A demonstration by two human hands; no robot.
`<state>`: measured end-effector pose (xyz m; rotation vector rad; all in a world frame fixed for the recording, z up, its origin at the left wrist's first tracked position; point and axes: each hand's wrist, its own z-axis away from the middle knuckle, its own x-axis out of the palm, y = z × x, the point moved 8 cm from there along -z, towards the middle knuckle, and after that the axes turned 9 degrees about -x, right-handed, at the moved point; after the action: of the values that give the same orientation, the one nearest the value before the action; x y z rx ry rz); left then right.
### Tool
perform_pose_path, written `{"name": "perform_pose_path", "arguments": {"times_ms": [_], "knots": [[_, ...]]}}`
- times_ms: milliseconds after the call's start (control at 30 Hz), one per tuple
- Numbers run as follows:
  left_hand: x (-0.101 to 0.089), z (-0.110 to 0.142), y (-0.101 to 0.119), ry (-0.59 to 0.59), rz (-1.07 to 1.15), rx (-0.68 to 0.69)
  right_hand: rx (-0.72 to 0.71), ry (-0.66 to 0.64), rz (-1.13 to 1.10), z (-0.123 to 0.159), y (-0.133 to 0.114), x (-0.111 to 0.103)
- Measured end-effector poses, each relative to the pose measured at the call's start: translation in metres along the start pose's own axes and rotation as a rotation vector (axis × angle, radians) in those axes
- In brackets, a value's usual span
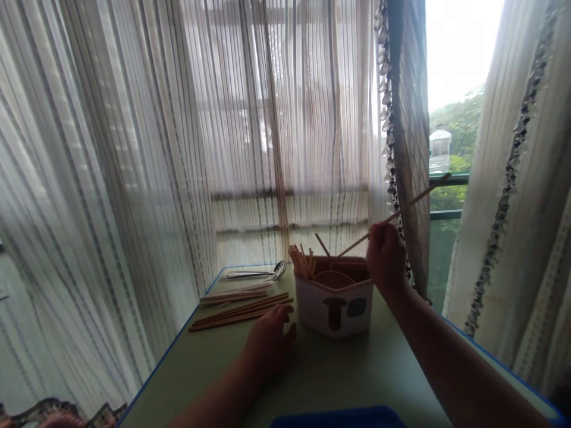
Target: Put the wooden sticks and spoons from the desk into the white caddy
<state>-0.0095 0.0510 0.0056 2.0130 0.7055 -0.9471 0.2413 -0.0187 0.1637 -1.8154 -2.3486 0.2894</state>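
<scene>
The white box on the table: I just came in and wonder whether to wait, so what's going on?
A person's right hand grips a thin stick, its lower end slanting down to the white box. The left hand, fingers spread, is beside brown chopsticks on the table. Pale sticks stand in the box; a slotted spoon lies farther back.

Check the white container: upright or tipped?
Upright: the white container stands base-down on the table, open side up, pale sticks poking out.
</scene>
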Motion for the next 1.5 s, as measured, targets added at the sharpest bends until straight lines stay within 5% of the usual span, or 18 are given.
{"name": "perform_pose_path", "arguments": {"times_ms": [233,467,800,1100,1500], "knots": [[0.004,-0.004,-0.003,-0.026,0.005,-0.031,-0.114,-0.216,0.047,-0.010,-0.019,0.033],[0.004,-0.004,-0.002,-0.052,0.020,-0.034,-0.165,-0.568,0.105,0.001,-0.009,0.073],[-0.009,-0.004,0.003,0.077,-0.094,-0.029,-0.148,-0.812,0.331,0.034,0.000,0.066],[-0.013,-0.008,-0.026,0.119,-0.296,-0.227,-0.060,-0.845,0.220,0.043,0.009,0.072],[-0.016,-0.008,-0.024,0.099,-0.277,-0.258,-0.029,-0.785,0.199,0.038,0.013,0.071]]}}
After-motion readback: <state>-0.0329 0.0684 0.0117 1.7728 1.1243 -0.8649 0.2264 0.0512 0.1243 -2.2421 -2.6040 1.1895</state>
